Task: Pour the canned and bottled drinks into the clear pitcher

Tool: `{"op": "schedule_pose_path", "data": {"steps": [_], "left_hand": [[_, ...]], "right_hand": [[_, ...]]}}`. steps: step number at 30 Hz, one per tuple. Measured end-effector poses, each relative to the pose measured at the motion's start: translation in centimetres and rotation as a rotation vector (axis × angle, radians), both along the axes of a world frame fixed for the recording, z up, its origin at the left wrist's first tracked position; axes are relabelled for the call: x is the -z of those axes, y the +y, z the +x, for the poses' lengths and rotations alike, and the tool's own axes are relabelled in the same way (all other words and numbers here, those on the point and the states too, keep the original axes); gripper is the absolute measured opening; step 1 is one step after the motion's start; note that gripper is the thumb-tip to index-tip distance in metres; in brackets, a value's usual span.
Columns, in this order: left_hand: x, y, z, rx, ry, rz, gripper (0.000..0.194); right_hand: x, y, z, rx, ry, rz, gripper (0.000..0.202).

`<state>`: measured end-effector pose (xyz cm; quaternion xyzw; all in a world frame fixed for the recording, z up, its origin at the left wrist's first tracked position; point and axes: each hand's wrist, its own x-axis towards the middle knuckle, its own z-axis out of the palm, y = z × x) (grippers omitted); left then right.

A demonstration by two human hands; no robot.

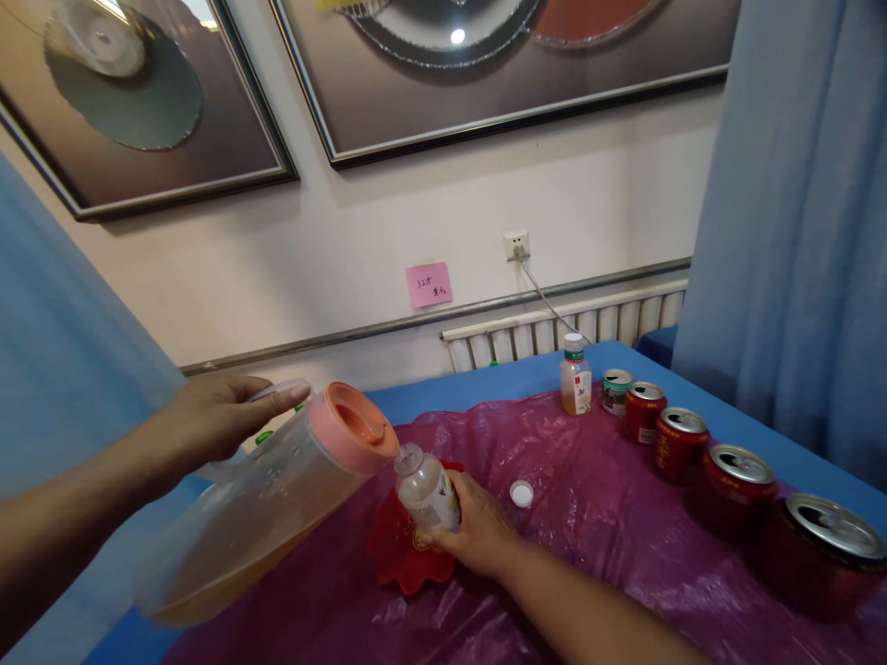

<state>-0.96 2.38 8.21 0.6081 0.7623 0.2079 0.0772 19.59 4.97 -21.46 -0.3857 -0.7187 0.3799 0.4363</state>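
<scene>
My left hand is closed round the handle of a large translucent pitcher with a pink-orange lid. The pitcher is tilted to the right, and some yellowish liquid lies low inside it. In my right hand is a small clear plastic bottle with a label, uncapped, its mouth leaning close to the pitcher's lid. Whether the two touch I cannot tell. Beneath the bottle is a red scalloped dish, partly hidden. A white bottle cap lies to the right of my right hand.
A purple plastic sheet covers much of the blue table. At the right stand a capped bottle holding some yellowish liquid, a green-and-white can and several red cans. Blue curtains hang at both sides.
</scene>
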Motion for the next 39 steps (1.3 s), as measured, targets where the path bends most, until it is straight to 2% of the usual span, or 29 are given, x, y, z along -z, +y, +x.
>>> {"op": "schedule_pose_path", "data": {"steps": [39], "left_hand": [[0.2, -0.25, -0.02, 0.007, -0.034, 0.014, 0.055]], "right_hand": [[-0.17, -0.11, 0.08, -0.008, -0.002, -0.008, 0.074]]}}
